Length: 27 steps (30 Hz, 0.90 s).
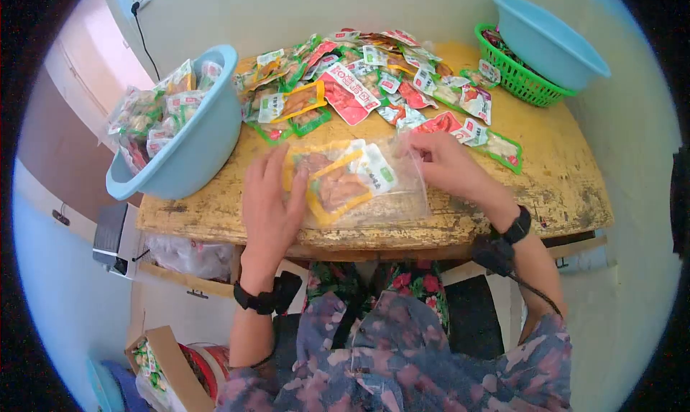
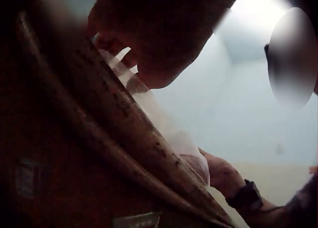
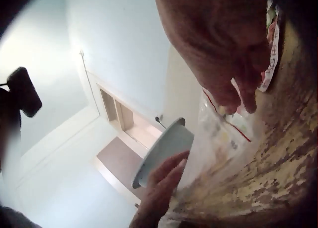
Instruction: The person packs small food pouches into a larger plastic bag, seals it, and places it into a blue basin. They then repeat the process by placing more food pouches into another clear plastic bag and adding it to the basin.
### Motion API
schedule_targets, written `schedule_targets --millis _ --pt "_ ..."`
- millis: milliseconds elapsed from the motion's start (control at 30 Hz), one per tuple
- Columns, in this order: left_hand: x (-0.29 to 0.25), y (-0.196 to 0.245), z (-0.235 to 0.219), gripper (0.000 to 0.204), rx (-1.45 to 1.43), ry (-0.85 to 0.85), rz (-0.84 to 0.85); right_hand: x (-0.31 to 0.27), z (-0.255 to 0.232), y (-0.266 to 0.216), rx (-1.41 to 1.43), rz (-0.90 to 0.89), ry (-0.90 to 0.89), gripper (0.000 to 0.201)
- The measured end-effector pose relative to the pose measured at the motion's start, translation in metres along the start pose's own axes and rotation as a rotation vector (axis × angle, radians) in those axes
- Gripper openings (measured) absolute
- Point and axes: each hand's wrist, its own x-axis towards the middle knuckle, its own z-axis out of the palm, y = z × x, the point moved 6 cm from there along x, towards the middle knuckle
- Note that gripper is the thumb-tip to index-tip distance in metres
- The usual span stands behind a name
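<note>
A clear plastic bag (image 1: 410, 196) lies flat near the table's front edge, with yellow-edged food packets (image 1: 341, 186) inside it. The left hand (image 1: 272, 200) rests on the bag's left side, its fingers extended. At the bag's upper right corner, the right hand (image 1: 453, 164) pinches the film between thumb and fingers. The right wrist view shows the right hand (image 3: 223, 54) at the bag's mouth, beside a red strip, with the left hand (image 3: 161, 188) across the bag (image 3: 213, 143). In the left wrist view the left hand (image 2: 149, 39) is dark over the bag's edge.
Many small food packets (image 1: 352, 92) are heaped along the back of the worn yellow table (image 1: 553, 189). A blue basin (image 1: 194, 153) of packets stands at left. At the back right, another blue basin (image 1: 553, 35) leans in a green basket (image 1: 528, 85). An open carton (image 1: 172, 369) is below left.
</note>
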Motion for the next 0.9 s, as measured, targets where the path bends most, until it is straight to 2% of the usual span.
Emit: schedule_targets --millis 133,233,367,433,567,667,767,867,900 --pt "0.008 -0.018 0.016 0.059 -0.083 0.002 -0.137 0.017 0.014 0.001 -0.160 0.126 -0.028 0.026" --pt "0.011 -0.018 0.016 0.063 -0.129 -0.105 -0.241 0.018 0.023 -0.004 -0.086 0.002 0.033 0.041" --pt "0.007 -0.026 0.022 0.064 -0.205 -0.192 -0.375 0.021 0.026 0.004 0.001 0.030 0.130 0.040" --pt "0.003 -0.031 0.026 0.065 -0.216 -0.165 -0.370 0.023 0.021 0.010 -0.001 0.084 0.192 0.040" --pt "0.010 -0.026 0.022 0.063 -0.215 -0.238 -0.398 0.025 0.025 0.000 -0.080 0.053 0.076 0.038" --pt "0.015 -0.020 0.021 0.060 0.037 -0.131 -0.072 0.029 0.030 -0.002 -0.040 0.049 0.027 0.035" --pt "0.026 -0.003 0.006 0.051 0.048 -0.077 0.099 0.035 0.037 0.007 0.090 -0.010 0.024 0.032" --pt "0.026 -0.019 0.028 0.040 -0.060 -0.361 -0.135 0.034 0.039 0.011 0.071 -0.021 -0.029 0.029" --pt "0.025 -0.024 0.030 0.038 -0.092 -0.352 -0.169 0.031 0.036 0.009 0.050 0.014 -0.064 0.028"
